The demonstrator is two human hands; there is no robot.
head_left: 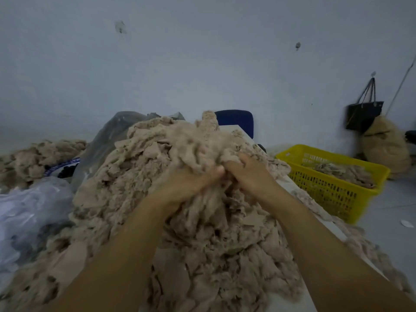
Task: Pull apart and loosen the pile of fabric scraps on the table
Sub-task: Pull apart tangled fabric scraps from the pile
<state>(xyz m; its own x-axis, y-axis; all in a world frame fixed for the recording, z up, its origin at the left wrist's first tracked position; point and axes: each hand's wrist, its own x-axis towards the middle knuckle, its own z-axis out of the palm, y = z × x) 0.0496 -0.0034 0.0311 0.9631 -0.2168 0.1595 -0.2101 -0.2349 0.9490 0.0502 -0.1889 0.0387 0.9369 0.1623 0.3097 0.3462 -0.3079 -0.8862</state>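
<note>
Both forearms reach forward into the pile of fabric scraps [139, 181], which heaps across the table [287, 184] and rises ahead of the fingers. The left hand [186, 184] and right hand [251, 174] sit nearly touching near its crest. Their fingers curl into one beige clump, each hand equally near it. Loosening it likely means drawing the hands sideways, apart. Farther right stands a yellow basket [326, 190].

Scrap pile [139, 176] ctr, on desk [289, 184], covers most of top. Left hand [186, 183] & right hand [249, 174] side by side on pile, upper ctr, gripping scraps. Plastic bags [29, 210] L of pile; 2nd scrap heap [33, 156] behind them. Chair [236, 120] behind desk. Basket [326, 190] R of desk, on floor, scraps inside. Hanging bag [363, 115] on wall far R, sack [385, 147] below.
</note>
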